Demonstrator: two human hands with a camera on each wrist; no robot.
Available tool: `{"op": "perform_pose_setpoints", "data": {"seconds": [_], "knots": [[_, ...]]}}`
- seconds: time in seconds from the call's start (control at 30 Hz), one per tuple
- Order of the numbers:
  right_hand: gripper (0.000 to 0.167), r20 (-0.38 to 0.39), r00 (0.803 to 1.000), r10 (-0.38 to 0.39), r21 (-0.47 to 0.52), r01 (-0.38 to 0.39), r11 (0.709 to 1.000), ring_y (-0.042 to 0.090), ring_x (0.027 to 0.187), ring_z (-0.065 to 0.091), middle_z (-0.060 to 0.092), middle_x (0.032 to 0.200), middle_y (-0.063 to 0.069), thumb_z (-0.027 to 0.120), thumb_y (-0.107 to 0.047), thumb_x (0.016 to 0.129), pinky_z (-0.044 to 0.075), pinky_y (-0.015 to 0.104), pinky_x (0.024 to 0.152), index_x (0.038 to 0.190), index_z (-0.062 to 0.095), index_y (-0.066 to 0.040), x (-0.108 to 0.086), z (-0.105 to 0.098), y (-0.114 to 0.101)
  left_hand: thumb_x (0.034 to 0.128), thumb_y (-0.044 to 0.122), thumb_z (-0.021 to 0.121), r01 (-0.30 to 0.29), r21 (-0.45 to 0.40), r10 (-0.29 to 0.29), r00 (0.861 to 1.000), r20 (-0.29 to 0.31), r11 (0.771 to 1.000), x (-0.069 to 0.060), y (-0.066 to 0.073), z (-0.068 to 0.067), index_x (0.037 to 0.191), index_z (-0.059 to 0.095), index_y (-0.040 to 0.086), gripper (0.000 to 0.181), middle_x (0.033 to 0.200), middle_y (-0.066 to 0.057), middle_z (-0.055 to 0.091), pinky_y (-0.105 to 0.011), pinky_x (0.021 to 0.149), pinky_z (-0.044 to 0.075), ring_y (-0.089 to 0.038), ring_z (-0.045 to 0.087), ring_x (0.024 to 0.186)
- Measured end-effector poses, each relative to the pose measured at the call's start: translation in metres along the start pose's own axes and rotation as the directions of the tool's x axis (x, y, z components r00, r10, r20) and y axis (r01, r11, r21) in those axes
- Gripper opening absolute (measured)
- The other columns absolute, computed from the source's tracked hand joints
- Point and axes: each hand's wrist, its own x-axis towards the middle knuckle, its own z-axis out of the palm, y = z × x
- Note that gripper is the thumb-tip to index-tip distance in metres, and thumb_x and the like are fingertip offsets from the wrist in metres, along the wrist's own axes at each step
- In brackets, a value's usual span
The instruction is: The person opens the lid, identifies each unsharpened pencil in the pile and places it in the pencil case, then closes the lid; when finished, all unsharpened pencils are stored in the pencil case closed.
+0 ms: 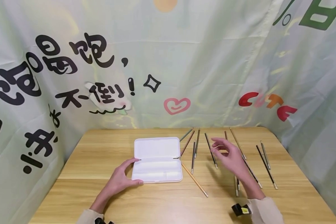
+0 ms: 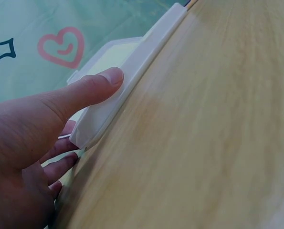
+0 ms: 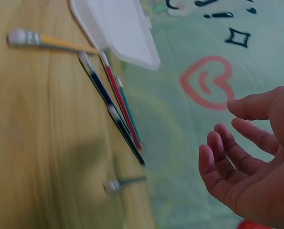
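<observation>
On wooden table point(image 1: 168, 207) before printed curtain point(image 1: 212, 62), gripping left side of 1 open white case point(image 1: 156, 149), left of centre, with left hand point(image 1: 121, 179). Hovering with right hand point(image 1: 229, 157), loose-fingered, above scattered pencils point(image 1: 195, 180) on right

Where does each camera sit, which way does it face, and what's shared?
Head: on the head, looks forward and down at white case and pencils; left hand, right hand, sleeves show.
Left wrist: on that wrist, looks toward the white case and backdrop; left hand shows.
Right wrist: on that wrist, looks toward pencils, white case, backdrop; right hand shows.
Head and right wrist share pencils; all three, the white case and pink heart.
</observation>
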Motion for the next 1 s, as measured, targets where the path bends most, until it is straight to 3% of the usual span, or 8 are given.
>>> {"op": "perform_pose_setpoints", "data": {"seconds": [0.2,0.37,0.67,0.87,1.0], "knots": [[0.037,-0.086,0.996,-0.019,-0.083,0.011,0.997,0.002,0.094,0.062,0.067,0.108,0.012,0.07,-0.01,0.099,0.053,0.014,0.071,0.135,0.063,-0.006,-0.008,-0.037,0.017,0.0629,0.052,0.096,-0.006,0.001,0.006,1.0,0.001,1.0,0.0,-0.001,0.001,0.142,0.058,0.025,0.091,0.149,-0.008,0.054,-0.06,0.112,0.038,-0.034,0.047,0.139],[0.038,-0.183,0.983,0.022,-0.104,-0.042,0.994,-0.001,0.094,0.06,0.067,0.108,0.01,0.071,-0.009,0.097,0.051,0.01,0.072,0.134,0.063,-0.004,-0.016,-0.06,0.036,0.0636,0.052,0.096,-0.008,-0.003,0.008,1.0,0.007,1.0,-0.002,-0.003,0.003,0.142,0.058,0.027,0.09,0.149,-0.006,0.054,-0.06,0.111,0.038,-0.034,0.048,0.139],[0.031,-0.303,0.949,0.081,-0.109,-0.119,0.987,-0.002,0.085,0.058,0.064,0.095,-0.013,0.072,-0.013,0.097,0.047,0.008,0.067,0.125,0.065,-0.003,-0.025,-0.09,0.067,0.0633,0.054,0.095,0.0,-0.02,0.0,1.0,0.003,1.0,-0.008,-0.003,0.006,0.141,0.059,0.026,0.09,0.148,-0.005,0.055,-0.061,0.11,0.039,-0.033,0.049,0.137],[0.035,-0.365,0.918,0.156,-0.147,-0.222,0.964,-0.01,0.082,0.055,0.059,0.091,-0.025,0.073,-0.018,0.096,0.045,0.004,0.068,0.125,0.065,0.0,-0.029,-0.108,0.092,0.0634,0.053,0.096,-0.005,-0.019,0.005,1.0,-0.005,1.0,-0.005,-0.002,0.005,0.142,0.059,0.027,0.09,0.148,-0.005,0.055,-0.06,0.11,0.038,-0.033,0.049,0.137],[0.039,-0.363,0.915,0.177,-0.226,-0.271,0.936,-0.012,0.078,0.052,0.057,0.089,-0.026,0.073,-0.023,0.097,0.043,0.005,0.065,0.126,0.065,0.002,-0.036,-0.119,0.106,0.063,0.054,0.095,-0.024,0.0,0.024,1.0,-0.01,1.0,-0.001,-0.001,0.002,0.142,0.058,0.026,0.092,0.149,-0.007,0.055,-0.062,0.111,0.038,-0.035,0.048,0.138]]}}
